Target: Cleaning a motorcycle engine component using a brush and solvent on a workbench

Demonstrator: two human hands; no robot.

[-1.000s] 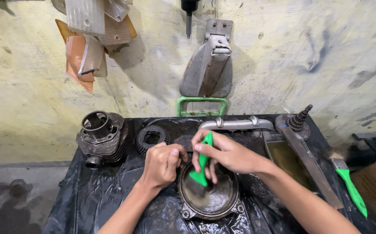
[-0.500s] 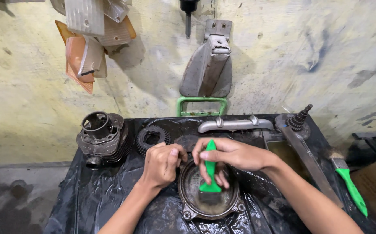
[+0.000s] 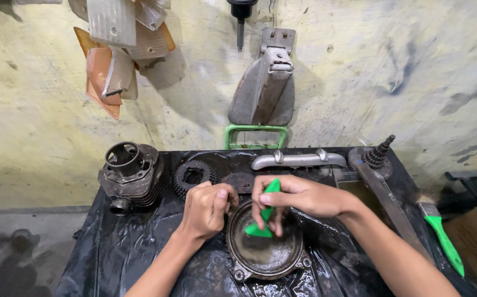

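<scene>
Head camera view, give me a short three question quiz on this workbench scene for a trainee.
1. True or false: the right hand grips a green-handled brush over the round metal cover.
2. Which hand steadies the cover's rim? A) the left hand B) neither hand C) a co-worker's hand
3. Fill in: a second green-handled brush lies at the ____ edge of the black plastic sheet, opposite the finned engine cylinder.

Key: 1 true; 2 A; 3 right.
</scene>
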